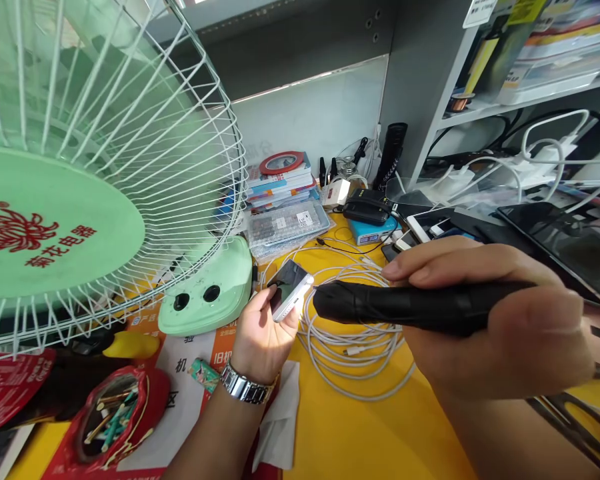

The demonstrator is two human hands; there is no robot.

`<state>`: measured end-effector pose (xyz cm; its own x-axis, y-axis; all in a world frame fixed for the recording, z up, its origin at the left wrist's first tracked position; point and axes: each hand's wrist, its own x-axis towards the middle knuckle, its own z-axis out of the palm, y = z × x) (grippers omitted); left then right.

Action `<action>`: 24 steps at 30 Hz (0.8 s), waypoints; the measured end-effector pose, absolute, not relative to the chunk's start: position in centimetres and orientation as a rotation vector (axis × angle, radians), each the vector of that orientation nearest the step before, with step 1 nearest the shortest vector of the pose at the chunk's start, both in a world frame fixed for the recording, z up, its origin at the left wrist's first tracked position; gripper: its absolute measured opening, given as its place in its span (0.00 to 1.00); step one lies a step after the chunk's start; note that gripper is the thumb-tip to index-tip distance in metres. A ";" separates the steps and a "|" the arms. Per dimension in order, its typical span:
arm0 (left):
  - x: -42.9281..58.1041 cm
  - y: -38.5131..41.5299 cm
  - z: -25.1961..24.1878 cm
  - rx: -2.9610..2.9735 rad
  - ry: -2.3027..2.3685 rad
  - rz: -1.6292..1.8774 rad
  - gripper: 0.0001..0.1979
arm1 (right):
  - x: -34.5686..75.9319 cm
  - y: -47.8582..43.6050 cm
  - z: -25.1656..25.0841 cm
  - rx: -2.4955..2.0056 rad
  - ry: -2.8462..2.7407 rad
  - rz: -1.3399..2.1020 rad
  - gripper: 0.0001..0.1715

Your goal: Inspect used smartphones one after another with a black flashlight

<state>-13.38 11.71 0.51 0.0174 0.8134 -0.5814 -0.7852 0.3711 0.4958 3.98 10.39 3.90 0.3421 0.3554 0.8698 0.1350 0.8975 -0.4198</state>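
Above the yellow tabletop point(360, 433): one phone point(291, 287), tilted, held in your left hand point(263, 333). To its right: one black cylindrical tool point(385, 305), gripped by your right hand point(525, 353), long axis crosswise, tip towards the phone.

we take this for a small electronics workshop or a phone shop, though we cannot tell which. on the yellow desk point(355, 440) we see a coil of white cable point(353, 351), with a silver-edged phone point(289, 288) held up beside it, and to the right a large dark-screened tablet point(570, 247) lies among other flat devices. in the grey shelf unit point(423, 87) we find a copper spool point(461, 102), white plugs point(547, 150) and blurred, stacked packages point(555, 67). personal clutter also tells us someone sits here: a green fan point(60, 220) and a red ashtray point(155, 397) with cigarette butts.
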 end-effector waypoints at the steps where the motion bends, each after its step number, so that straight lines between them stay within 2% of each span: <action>1: -13.5 11.8 0.4 0.045 0.922 1.234 0.21 | 3.9 10.3 3.9 -0.469 -1.248 0.132 0.26; 8: -13.7 12.1 -0.3 0.063 0.912 1.210 0.21 | 3.7 9.9 4.5 -0.432 -1.290 0.109 0.22; 13: -13.8 11.7 -0.1 0.093 0.901 1.202 0.17 | 2.9 10.1 4.7 -0.539 -1.065 0.118 0.26; 19: -13.8 10.7 0.4 0.200 0.758 1.163 0.18 | 3.9 11.2 4.0 -0.599 -0.830 0.336 0.24; 24: -12.9 10.2 0.8 0.199 0.886 1.162 0.21 | 4.8 11.5 3.7 -0.695 -0.618 0.617 0.27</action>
<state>-12.90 10.24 0.77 0.1119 0.8575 -0.5022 -0.7111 0.4221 0.5623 4.83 11.53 3.73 0.6569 0.6899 0.3042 -0.3034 0.6112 -0.7310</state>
